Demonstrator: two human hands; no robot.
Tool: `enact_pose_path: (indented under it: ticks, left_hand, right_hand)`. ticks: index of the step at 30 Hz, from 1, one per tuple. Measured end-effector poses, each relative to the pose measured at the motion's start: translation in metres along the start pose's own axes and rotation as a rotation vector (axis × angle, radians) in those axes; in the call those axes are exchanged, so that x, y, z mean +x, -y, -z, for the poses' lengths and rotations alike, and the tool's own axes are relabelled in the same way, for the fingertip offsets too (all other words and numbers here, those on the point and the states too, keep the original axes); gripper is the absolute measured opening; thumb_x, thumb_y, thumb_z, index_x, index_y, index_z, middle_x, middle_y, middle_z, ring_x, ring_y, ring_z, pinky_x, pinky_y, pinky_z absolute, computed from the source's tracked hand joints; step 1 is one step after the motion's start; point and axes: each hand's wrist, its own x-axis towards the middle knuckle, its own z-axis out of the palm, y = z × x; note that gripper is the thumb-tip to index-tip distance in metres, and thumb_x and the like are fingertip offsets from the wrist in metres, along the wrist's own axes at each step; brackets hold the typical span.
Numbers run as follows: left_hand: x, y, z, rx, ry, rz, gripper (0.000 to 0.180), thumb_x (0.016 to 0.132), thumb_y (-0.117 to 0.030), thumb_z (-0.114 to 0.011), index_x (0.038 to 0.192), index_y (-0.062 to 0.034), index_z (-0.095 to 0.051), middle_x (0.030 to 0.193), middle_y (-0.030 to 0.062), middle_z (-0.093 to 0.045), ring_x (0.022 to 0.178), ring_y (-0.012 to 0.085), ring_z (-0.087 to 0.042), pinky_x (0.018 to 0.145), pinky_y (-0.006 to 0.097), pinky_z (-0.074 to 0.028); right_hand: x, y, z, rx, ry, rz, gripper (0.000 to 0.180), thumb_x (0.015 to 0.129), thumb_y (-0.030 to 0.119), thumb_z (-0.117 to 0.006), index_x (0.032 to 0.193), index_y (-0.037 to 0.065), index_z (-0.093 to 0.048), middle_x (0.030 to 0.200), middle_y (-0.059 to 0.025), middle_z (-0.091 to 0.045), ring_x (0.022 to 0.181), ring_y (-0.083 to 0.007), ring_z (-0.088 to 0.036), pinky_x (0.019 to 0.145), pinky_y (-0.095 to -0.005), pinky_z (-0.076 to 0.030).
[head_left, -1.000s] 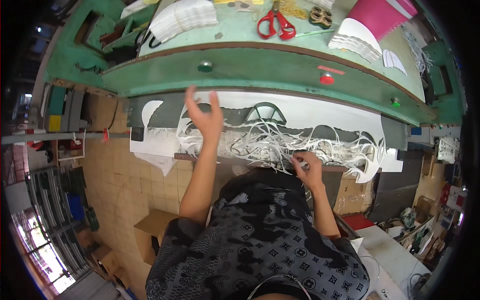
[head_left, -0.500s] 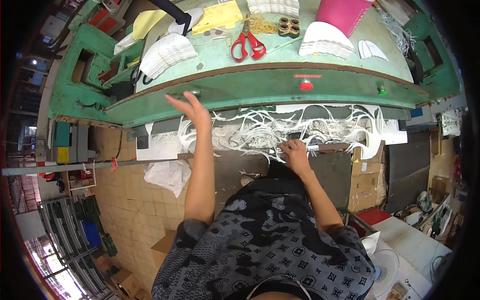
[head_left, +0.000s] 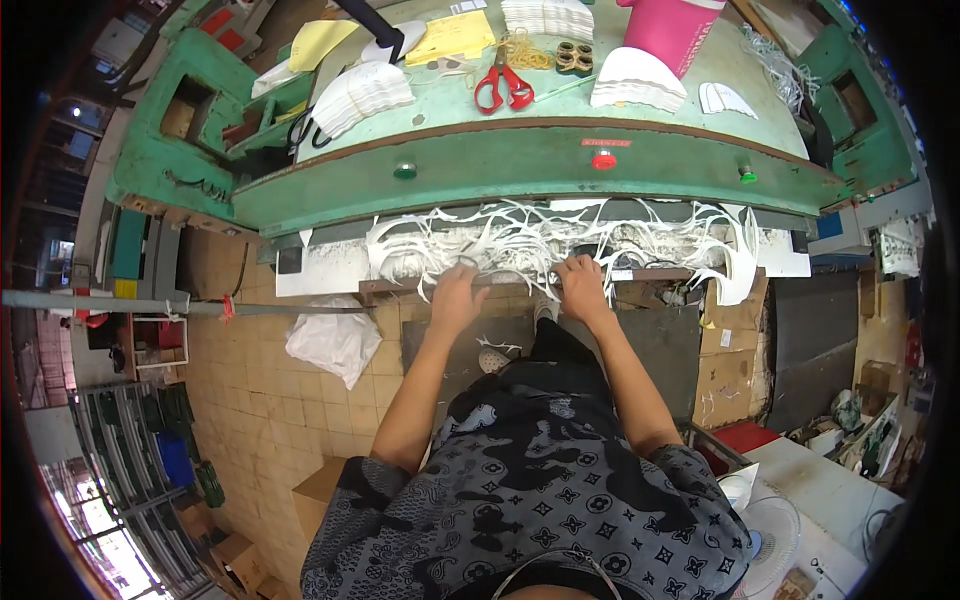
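Observation:
Tangled white cut-out strips lie over a long tray beneath the green machine beam, its brown front edge toward me. My left hand bends its fingers over that front edge, among the strip ends, with the thumb standing apart. To its right, my right hand curls its fingers over the same edge. The fingertips of both hands are partly hidden by the strips and the edge. Above the hands, the beam carries a dark green button, a red button and a bright green button.
On the green machine top lie red-handled scissors, stacks of white cut pieces, yellow paper and a pink container. A white bag lies on the tiled floor, below a grey bar at left.
My left hand has come down from beside the left button to the tray's front edge. My right hand has stayed at that edge. The view has shifted slightly.

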Motion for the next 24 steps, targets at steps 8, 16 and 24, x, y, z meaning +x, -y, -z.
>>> enact_pose_path:
  ticks: [8,16,24]
  left_hand:
    - [0.021,-0.010,-0.005,0.159,-0.020,0.009,0.068,0.082,-0.056,-0.082,0.112,0.0014,-0.063,0.111,0.0221,-0.061,0.110,0.0400,-0.058,0.100,0.049,-0.046]
    - [0.035,-0.005,-0.003,0.046,-0.076,-0.005,0.050,0.088,-0.051,-0.076,0.097,-0.0024,-0.065,0.097,0.0202,-0.063,0.099,0.0414,-0.061,0.092,0.051,-0.046]
    - [0.116,0.004,0.049,-0.300,-0.025,0.324,0.025,0.099,-0.022,-0.066,0.118,-0.0074,-0.073,0.129,0.0195,-0.070,0.127,0.0427,-0.060,0.109,0.057,-0.041]
  right_hand:
    - [0.015,0.002,-0.003,0.019,-0.101,-0.030,0.048,0.065,0.008,-0.079,0.111,0.009,-0.068,0.112,-0.0139,-0.062,0.114,-0.0353,-0.055,0.103,-0.0487,-0.040]
    - [0.014,-0.004,-0.002,0.087,-0.106,-0.016,0.045,0.064,0.009,-0.081,0.107,0.011,-0.068,0.109,-0.0134,-0.061,0.114,-0.0371,-0.054,0.103,-0.0500,-0.040]
    - [0.102,-0.040,0.100,0.579,0.623,0.310,0.038,0.081,0.016,-0.078,0.118,0.007,-0.075,0.099,-0.0180,-0.077,0.085,-0.0362,-0.073,0.085,-0.0435,-0.059]
